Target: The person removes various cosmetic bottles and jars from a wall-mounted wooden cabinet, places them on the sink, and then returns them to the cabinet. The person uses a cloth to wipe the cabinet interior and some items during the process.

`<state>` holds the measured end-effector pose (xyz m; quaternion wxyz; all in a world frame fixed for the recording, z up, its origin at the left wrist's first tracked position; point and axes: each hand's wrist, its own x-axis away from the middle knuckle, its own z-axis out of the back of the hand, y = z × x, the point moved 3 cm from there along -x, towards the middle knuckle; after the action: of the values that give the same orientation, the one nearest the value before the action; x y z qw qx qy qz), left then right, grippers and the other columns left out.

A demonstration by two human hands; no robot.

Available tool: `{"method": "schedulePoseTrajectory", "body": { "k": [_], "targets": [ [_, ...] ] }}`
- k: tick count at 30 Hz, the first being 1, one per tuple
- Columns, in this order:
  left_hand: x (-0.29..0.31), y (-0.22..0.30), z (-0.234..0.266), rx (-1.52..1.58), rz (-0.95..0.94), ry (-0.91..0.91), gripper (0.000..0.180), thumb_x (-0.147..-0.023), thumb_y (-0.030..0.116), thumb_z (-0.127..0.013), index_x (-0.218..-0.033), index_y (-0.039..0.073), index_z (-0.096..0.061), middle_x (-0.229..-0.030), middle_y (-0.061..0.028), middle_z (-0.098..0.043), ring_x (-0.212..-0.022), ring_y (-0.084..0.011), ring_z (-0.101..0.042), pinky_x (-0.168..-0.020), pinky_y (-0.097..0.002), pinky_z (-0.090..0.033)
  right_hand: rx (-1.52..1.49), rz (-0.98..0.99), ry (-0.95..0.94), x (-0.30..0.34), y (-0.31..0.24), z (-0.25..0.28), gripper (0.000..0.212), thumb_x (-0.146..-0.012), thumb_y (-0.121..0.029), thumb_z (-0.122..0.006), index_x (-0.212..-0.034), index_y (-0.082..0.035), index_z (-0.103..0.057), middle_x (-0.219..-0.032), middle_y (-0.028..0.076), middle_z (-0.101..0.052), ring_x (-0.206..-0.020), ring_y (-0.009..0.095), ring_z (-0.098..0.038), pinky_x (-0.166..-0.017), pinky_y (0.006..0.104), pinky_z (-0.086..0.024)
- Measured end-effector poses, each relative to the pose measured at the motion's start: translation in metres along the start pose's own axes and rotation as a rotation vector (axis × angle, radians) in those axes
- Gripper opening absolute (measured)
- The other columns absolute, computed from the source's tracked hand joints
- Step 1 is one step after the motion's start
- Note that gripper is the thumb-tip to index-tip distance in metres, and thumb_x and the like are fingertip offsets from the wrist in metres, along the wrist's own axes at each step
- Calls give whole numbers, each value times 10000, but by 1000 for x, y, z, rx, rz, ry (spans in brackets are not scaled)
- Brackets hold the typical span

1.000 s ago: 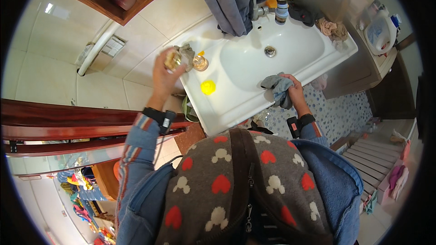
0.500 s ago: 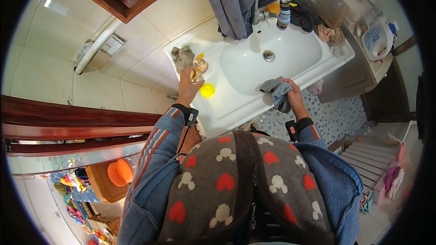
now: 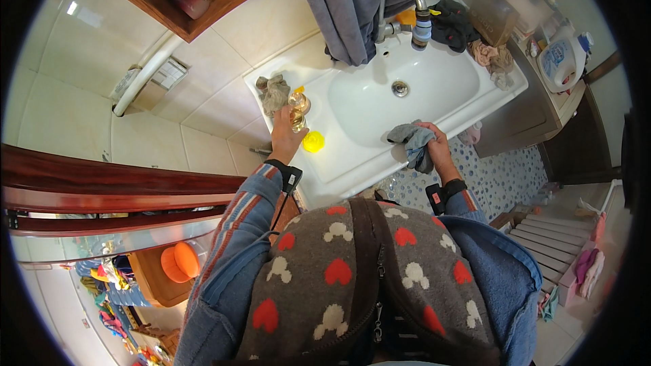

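From my distant seat I see the left hand (image 3: 287, 138), left of centre, its fingers curled around a small gold-tinted container (image 3: 297, 120) at the left end of the white sink (image 3: 366, 98); I cannot tell whether it touches the surface. A similar bottle (image 3: 302, 103) stands just above it, a yellow object (image 3: 313, 141) just right, a crumpled greyish-brown cloth (image 3: 275, 94) upper left. Right of centre, the right hand (image 3: 439, 149) clutches a grey cloth (image 3: 411, 141) at the sink's front edge. A tap (image 3: 421, 24) hangs at upper right.
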<state>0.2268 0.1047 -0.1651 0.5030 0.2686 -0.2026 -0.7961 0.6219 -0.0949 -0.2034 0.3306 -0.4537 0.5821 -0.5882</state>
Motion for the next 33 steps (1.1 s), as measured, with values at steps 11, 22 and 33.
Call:
{"method": "schedulePoseTrajectory", "body": {
  "k": [11, 22, 33],
  "targets": [
    [6, -6, -13, -42, -62, -3, 775, -722, 103, -884, -1379, 70, -474, -1279, -215, -525, -1189, -457, -551, -1002, -478, -503, 21, 127, -11, -6, 22, 7, 449, -849, 96, -397, -1176, 12, -693, -1160, 64, -720, -1120, 171, -641, -1032, 309, -490],
    [13, 23, 40, -72, -165, 24, 726, -787, 124, -853, -1430, 84, -517, -1251, -194, -574, -1185, -404, -594, -977, -452, -528, -48, 91, 4, 1, 11, 0, 355, -919, 70, -430, -1129, -10, -704, -1087, 52, -726, -1044, 173, -663, -965, 322, -525],
    [-177, 264, 314, 40, -693, 597, 394, -927, 82, -743, -1301, 52, -621, -1054, -75, -654, -928, -184, -661, -816, -297, -556, -93, 102, -32, 4, 4, -2, 398, -883, 60, -418, -1155, 7, -704, -1111, 75, -733, -1041, 179, -677, -966, 322, -532]
  ]
}}
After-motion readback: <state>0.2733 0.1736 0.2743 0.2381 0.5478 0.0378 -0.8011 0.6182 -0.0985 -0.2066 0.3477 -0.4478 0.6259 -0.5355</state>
